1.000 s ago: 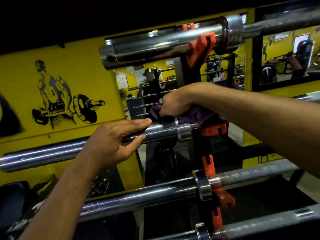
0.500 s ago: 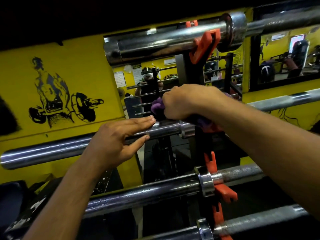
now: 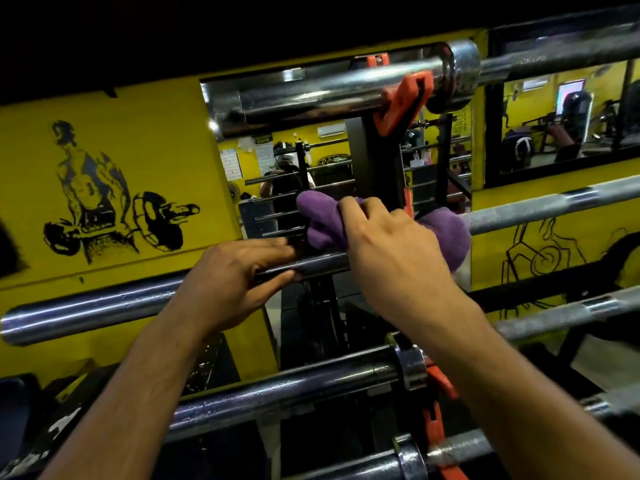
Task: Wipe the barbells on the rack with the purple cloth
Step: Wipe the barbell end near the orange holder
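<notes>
The right hand [image 3: 391, 258] grips the bunched purple cloth [image 3: 323, 225] and presses it onto the second barbell [image 3: 104, 308] from the top, right where that bar meets the rack's black upright [image 3: 375, 161]; the cloth bulges out on both sides of the hand, one lobe toward the mirror [image 3: 277, 174], the other [image 3: 446, 233] past the upright; the left hand [image 3: 235, 282] lies on the same bar just left of the upright, fingers straight over the top and thumb beneath, bracing it rather than clenching; this bar's long axis runs left to right and climbs a little toward the right, its thick sleeve end pointing left, its thinner knurled shaft [image 3: 554, 206] carrying on right of the upright; the top barbell [image 3: 329, 91] above and the lower barbell [image 3: 284, 396] below lie parallel on orange hooks [image 3: 403, 105]; as a judgement, the work is midway at best: only one bar is under the cloth, near its collar, and nothing shows whether the others are already wiped, so the rest of this bar and the lower bars look still to do
</notes>
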